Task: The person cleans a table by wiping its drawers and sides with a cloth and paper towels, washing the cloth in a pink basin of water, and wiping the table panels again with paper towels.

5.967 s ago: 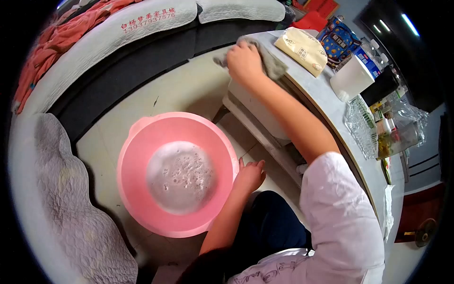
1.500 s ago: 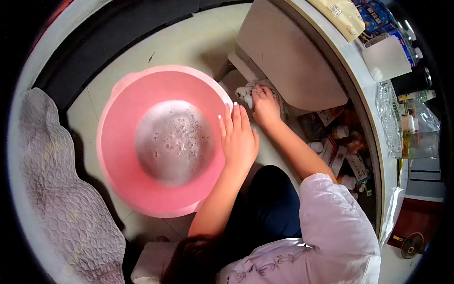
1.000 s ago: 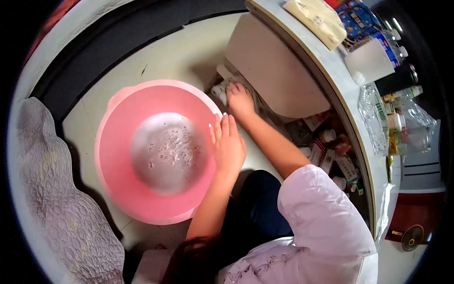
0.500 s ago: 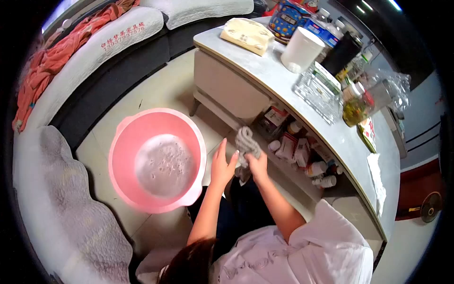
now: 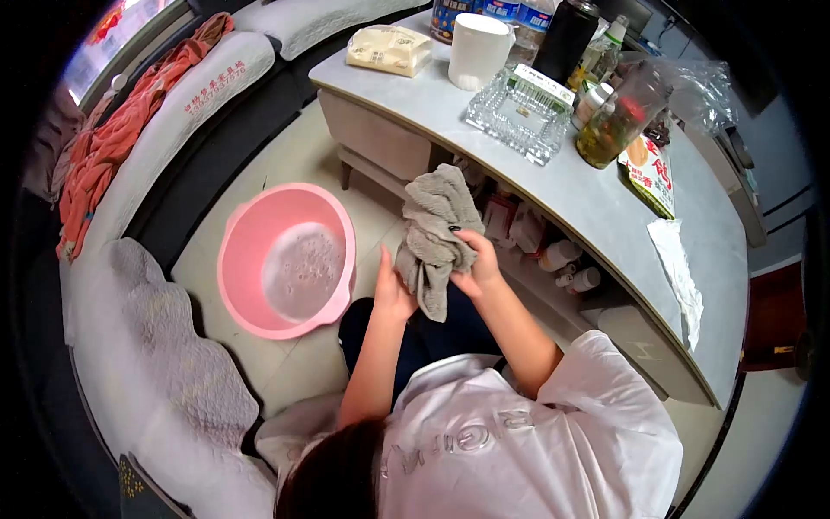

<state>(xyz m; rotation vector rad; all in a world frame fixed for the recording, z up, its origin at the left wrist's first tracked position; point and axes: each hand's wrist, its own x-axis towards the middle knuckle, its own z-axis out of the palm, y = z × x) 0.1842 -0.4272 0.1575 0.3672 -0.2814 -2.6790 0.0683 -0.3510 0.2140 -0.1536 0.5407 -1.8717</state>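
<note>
Here, in the head view, the right hand (image 5: 481, 266) grips a grey cloth (image 5: 439, 227), its thumb and fingers pinching the right side of the bunched folds. The left hand (image 5: 396, 294) touches the cloth's lower left edge with one digit pointing straight up; its other fingers are partly hidden, so how far they close cannot be told. The cloth hangs up in front of the person's lap, between the hands and reaching beyond them, with one end drooping low. To the left of the hands, well apart from them, a pink basin (image 5: 251, 298) sits on the floor (image 5: 226, 339) with foamy water (image 5: 303, 270) in it. Farther left are a sofa (image 5: 164, 346) with a quilted cover and a red fabric (image 5: 112, 147) over its back. Ahead and to the right of the hands stretches the table (image 5: 575, 203), bearing a tissue pack (image 5: 389, 50), a white container (image 5: 478, 52), a clear glass tray (image 5: 519, 117), a black bottle (image 5: 566, 39), a jar (image 5: 609, 130), a snack packet (image 5: 647, 176) and a crumpled tissue (image 5: 679, 272). Just beyond the right hand, the shelf under the tabletop holds boxes (image 5: 526, 228) and white bottles (image 5: 560, 254).
</note>
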